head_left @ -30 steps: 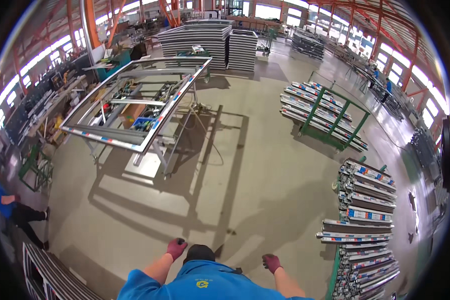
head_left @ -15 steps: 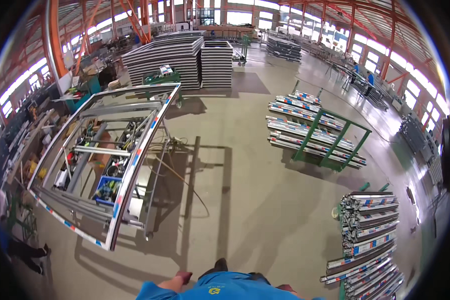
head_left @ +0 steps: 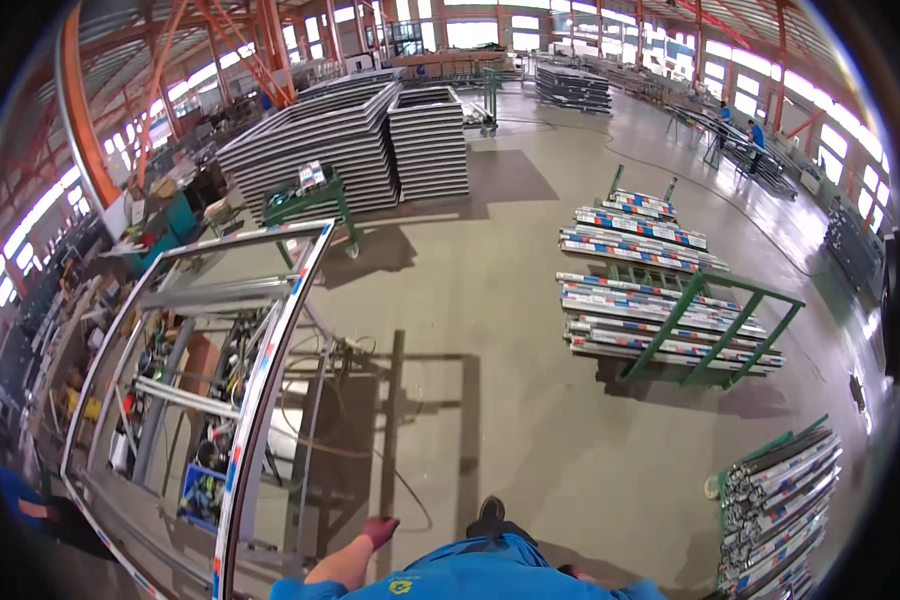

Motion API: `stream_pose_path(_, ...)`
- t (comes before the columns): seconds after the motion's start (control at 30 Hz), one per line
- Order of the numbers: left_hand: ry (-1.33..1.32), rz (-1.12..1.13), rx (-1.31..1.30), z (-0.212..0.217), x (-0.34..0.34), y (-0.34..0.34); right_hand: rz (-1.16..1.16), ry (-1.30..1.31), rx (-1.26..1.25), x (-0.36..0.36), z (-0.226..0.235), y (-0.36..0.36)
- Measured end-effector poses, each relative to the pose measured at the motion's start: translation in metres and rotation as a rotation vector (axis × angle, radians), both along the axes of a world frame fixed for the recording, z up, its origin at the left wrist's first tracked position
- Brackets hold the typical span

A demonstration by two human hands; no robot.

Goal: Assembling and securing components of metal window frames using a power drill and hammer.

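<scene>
My left hand (head_left: 379, 531), in a dark red glove, swings out in front of my blue shirt. Its fingers look loosely extended, and I see nothing in them. Nearest to it on the left is a large rectangular metal frame (head_left: 255, 420) with white, red and blue film, lying on a work stand. Only a sliver of my right hand (head_left: 572, 571) shows past the shirt's edge; its fingers are hidden. Neither hand visibly touches anything.
A blue bin (head_left: 202, 497) of small parts sits below the frame. A hose (head_left: 410, 490) trails over the floor. Green racks (head_left: 670, 325) of wrapped profiles stand at right, another profile stack (head_left: 780, 510) nearer. Stacked frames (head_left: 428, 145) stand ahead. Another person (head_left: 30, 505) is at far left.
I have moved forward: the racks and stacked frames appear closer, and the framed stand has slid further down and left. My left hand has swung forward; one shoe now shows ahead.
</scene>
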State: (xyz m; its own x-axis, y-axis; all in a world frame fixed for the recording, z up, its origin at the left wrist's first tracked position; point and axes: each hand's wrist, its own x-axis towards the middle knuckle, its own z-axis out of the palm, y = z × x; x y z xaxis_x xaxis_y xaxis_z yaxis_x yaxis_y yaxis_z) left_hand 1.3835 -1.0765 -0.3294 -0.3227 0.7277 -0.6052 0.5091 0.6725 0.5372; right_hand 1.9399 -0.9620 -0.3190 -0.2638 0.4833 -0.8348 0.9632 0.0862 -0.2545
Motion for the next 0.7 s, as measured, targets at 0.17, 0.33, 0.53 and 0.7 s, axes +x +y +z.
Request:
stream_pose_path(0.17, -0.357, 0.555, -0.207, -0.001, -0.051, 0.01, 0.038, -0.041, 0.087, -0.062, -0.013, 0.231)
stream_pose_path(0.33, -0.505, 0.572, -0.095, -0.041, -0.102, 0.152, -0.31, 0.455, 0.444, -0.211, 0.086, 0.492)
stream_pose_path(0.53, -0.721, 0.46, 0.133, -0.086, -0.192, 0.318, -0.093, 0.469, 0.468, -0.317, 0.083, 0.671)
stream_pose_path(0.7, 0.005, -0.098, -0.078, -0.069, -0.279, 0.584, 0.508, 0.098, 0.108, -0.272, -0.03, 0.723)
